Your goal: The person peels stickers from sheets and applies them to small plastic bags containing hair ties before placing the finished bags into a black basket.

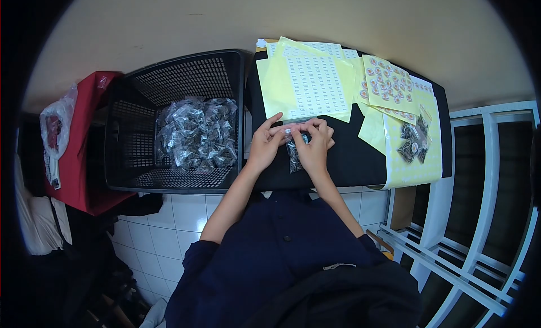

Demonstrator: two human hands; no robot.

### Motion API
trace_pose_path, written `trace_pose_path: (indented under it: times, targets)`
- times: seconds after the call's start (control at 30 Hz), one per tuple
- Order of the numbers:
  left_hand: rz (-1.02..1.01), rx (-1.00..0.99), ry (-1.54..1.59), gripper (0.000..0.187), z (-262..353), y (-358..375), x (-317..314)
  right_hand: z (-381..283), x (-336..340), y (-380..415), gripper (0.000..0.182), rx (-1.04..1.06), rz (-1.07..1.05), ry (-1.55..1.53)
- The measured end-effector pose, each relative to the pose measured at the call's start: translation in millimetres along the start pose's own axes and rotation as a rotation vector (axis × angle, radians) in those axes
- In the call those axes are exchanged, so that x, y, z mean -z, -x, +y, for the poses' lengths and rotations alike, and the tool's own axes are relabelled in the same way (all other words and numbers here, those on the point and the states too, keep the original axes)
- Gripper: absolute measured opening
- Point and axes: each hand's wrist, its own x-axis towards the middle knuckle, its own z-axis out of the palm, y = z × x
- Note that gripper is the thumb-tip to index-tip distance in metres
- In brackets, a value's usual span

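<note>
A small clear bag with dark contents (294, 158) hangs down from between my hands, over the black-covered table (352, 159). My left hand (267, 141) pinches the left side of its top edge, near a small white label (288, 131). On the right side, my right hand (314, 143) grips the same top edge, its thumb by the label. Just beyond my hands lie yellow-backed sheets, the top one (317, 85) printed with rows of small labels.
Left of the table, a black crate (176, 189) holds a heap of filled bags (197, 135). Sheets of round stickers (389, 85) and several filled bags (414, 142) lie at the right. A red-covered surface (90, 142) stands far left, a white metal frame (486, 176) far right.
</note>
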Motion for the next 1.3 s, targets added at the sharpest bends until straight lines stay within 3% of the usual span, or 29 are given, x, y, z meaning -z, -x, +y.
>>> trace_pose_path:
  times: [0.67, 0.8, 0.87, 0.9, 0.97, 1.0, 1.07, 1.3]
  targets:
    - [0.083, -0.039, 0.054, 0.052, 2.4, 0.6, -10.1, -2.8, 0.6, 1.2, 0.017, 0.041, 0.118, -0.033]
    - [0.113, -0.047, -0.01, 0.054, 3.5, 3.4, -13.8, 13.7, 15.3, -6.5, 0.024, 0.028, 0.199, -0.199]
    - [0.163, -0.104, -0.05, 0.057, 4.5, 4.2, -18.4, 36.3, 29.7, -20.7, 0.023, 0.064, 0.328, -0.136]
    - [0.18, -0.106, -0.039, 0.059, 4.9, 3.7, -19.9, 48.5, 40.8, -31.2, 0.019, 0.024, 0.36, -0.255]
    - [0.201, -0.112, -0.069, 0.061, 5.8, 3.7, -22.2, 79.7, 66.0, -55.8, 0.009, 0.09, 0.469, -0.055]
    - [0.224, -0.115, -0.103, 0.062, 5.6, 4.2, -22.7, 93.3, 80.8, -66.9, 0.005, 0.019, 0.474, 0.012]
    - [0.231, -0.122, -0.097, 0.063, 4.6, 3.1, -22.8, 118.6, 106.3, -94.1, 0.013, 0.063, 0.49, 0.096]
    - [0.25, -0.124, -0.139, 0.057, 4.7, 0.5, -23.1, 158.3, 147.0, -152.0, 0.018, 0.146, 0.025, 0.396]
